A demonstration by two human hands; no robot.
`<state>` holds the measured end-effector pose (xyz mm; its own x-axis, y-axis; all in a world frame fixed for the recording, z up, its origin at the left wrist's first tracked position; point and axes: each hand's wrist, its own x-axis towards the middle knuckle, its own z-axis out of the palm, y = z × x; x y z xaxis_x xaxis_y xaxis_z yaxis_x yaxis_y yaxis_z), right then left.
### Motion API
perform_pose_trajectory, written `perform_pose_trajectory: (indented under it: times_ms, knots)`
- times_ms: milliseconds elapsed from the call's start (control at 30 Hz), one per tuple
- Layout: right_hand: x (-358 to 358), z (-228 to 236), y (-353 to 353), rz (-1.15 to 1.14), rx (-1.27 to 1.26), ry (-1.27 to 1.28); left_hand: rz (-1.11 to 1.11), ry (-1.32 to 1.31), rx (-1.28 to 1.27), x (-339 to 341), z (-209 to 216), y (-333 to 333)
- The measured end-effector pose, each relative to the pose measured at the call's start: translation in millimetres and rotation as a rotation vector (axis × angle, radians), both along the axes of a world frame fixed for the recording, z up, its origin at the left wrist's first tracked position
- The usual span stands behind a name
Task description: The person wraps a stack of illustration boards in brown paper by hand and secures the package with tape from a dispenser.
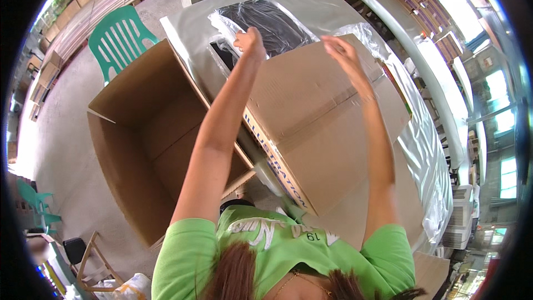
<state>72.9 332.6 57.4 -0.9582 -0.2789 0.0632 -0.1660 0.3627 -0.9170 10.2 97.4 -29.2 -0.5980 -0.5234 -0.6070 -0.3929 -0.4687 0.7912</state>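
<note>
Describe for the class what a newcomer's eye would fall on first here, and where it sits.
Probably the big open cardboard box at the left, its dark inside facing up, with a green chair beyond it. Next, the person's two raised bare arms, with the left hand and right hand near the black item in clear plastic at the top middle.

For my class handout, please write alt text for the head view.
A person's left hand and right hand extend over a covered table, near a dark item in clear plastic and a cardboard box. An open, deep carton stands at left, near a green chair.
</note>
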Motion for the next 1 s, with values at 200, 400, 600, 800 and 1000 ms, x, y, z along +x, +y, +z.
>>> perform_pose_trajectory:
  times_ms: [200,400,600,800,1000]
  knots:
    - [-190,-23,-94,-0.102,0.245,0.245,0.118,-0.131,-0.563,-94,18,-32]
    - [-278,-92,-81,-0.15,0.659,0.241,-0.132,-0.159,-0.24,-100,11,-47]
    - [-332,-128,-40,-0.061,1.031,-0.201,-0.048,-0.206,0.064,-109,13,-41]
    - [-340,-129,-83,-0.021,0.853,-0.092,0.197,-0.418,-0.086,-140,-17,-86]
    - [-353,-137,-26,-0.12,0.871,-0.224,0.115,-0.315,0.078,-149,-27,-52]
